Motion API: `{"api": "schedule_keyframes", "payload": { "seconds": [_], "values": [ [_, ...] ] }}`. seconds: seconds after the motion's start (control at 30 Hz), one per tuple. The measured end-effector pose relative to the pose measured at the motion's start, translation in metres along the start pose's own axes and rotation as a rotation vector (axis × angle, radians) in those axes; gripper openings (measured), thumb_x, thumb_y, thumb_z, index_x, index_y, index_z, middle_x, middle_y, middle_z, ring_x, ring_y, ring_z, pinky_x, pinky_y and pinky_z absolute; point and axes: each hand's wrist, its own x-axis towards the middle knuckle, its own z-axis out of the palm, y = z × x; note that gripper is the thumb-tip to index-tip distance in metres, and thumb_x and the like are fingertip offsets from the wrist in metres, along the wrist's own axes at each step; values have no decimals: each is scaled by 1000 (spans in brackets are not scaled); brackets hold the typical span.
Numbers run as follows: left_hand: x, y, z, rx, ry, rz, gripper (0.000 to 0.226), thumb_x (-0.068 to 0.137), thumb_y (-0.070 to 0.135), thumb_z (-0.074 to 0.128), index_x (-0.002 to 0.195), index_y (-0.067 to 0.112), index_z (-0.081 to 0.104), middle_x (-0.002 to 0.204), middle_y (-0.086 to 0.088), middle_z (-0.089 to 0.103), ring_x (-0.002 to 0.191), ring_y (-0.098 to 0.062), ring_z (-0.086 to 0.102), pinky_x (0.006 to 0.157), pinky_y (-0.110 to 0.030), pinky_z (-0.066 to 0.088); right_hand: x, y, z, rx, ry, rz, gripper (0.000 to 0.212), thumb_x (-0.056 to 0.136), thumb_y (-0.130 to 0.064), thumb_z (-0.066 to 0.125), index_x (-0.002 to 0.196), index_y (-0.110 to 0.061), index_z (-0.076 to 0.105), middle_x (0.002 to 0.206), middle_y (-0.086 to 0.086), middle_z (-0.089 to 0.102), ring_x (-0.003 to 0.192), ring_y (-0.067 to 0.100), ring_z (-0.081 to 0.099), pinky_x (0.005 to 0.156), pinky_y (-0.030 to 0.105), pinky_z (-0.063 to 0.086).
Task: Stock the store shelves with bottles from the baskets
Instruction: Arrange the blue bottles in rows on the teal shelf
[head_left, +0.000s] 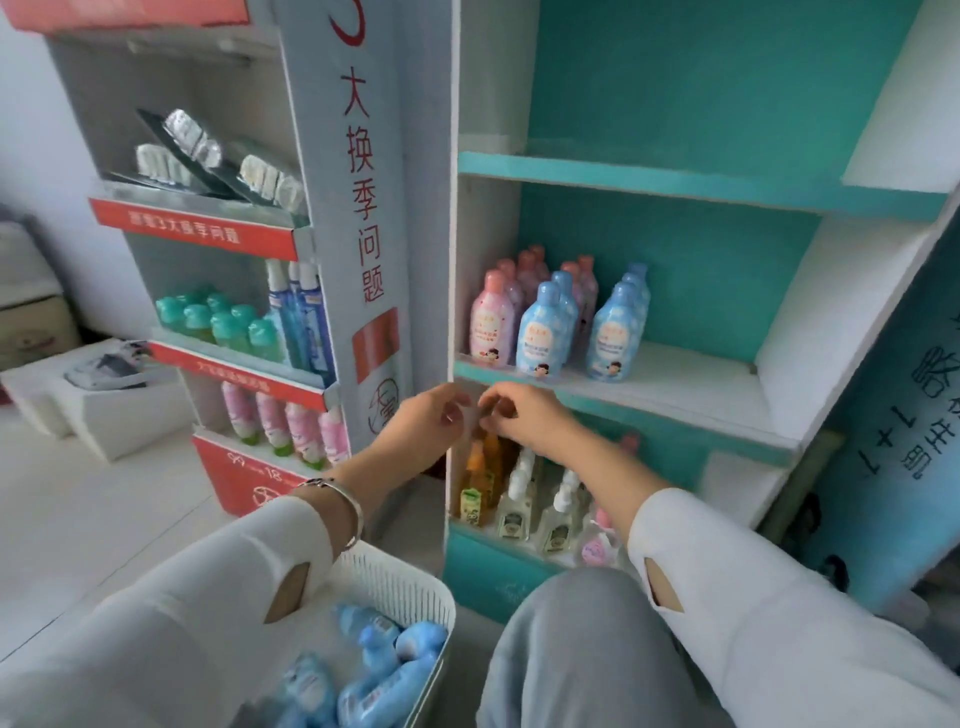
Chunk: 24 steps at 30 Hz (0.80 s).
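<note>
While the left hand (434, 415) and right hand (524, 415) meet with curled fingers before the shelf (691, 384), whether they hold anything is unclear. Blue bottles (374, 660) lie in the near-left basket (410, 577), so a reach back seems next.

Where the left hand (423, 423) and right hand (527, 423) meet at the teal shelf edge (675, 423), the fingertips are smeared. There may be something pale pinched between them, but I can't make it out. The right hand covers the tops of the orange bottles (475, 470), and that arm hides most of a pink bottle (596, 548) low down. The white basket (410, 587) sits half under the left sleeve (208, 597) and runs off the bottom edge. The blue bottles (387, 670) in it are blurred, their labels unreadable. The silvery packets (189, 137) high on the red stand (244, 467) are too soft to identify.
</note>
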Motion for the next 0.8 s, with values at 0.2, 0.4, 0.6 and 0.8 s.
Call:
{"api": "schedule_keyframes", "payload": {
  "seconds": [0.2,0.4,0.6,0.8],
  "values": [
    [-35,-90,-34,321,6,-133,29,94,14,45,121,20,55,114,-3,63,94,-19,64,77,-29,56,15,-38,49,-139,-261,-26,32,92,-26,58,124,-20,55,120,3,59,108,19,56,89,32,49],
    [-55,-156,-31,529,-184,-211,29,94,19,44,122,25,53,119,1,61,102,-21,59,72,-29,47,30,-37,115,-259,-464,-48,35,93,-27,58,126,-19,53,121,3,57,100,13,53,82,25,45],
    [-53,-207,-4,573,-300,-285,34,94,19,44,127,25,51,125,2,55,111,-20,54,81,-28,45,50,-21,167,-377,-645,-41,38,92,-30,59,128,-19,54,123,1,58,109,17,55,90,31,45],
    [-39,-252,57,651,-484,-156,36,93,16,42,127,24,50,127,1,56,115,-21,55,95,-36,47,72,-1,191,-494,-787,-66,37,92,-34,56,128,-23,52,125,0,57,110,17,53,94,38,47]
  ]
}}
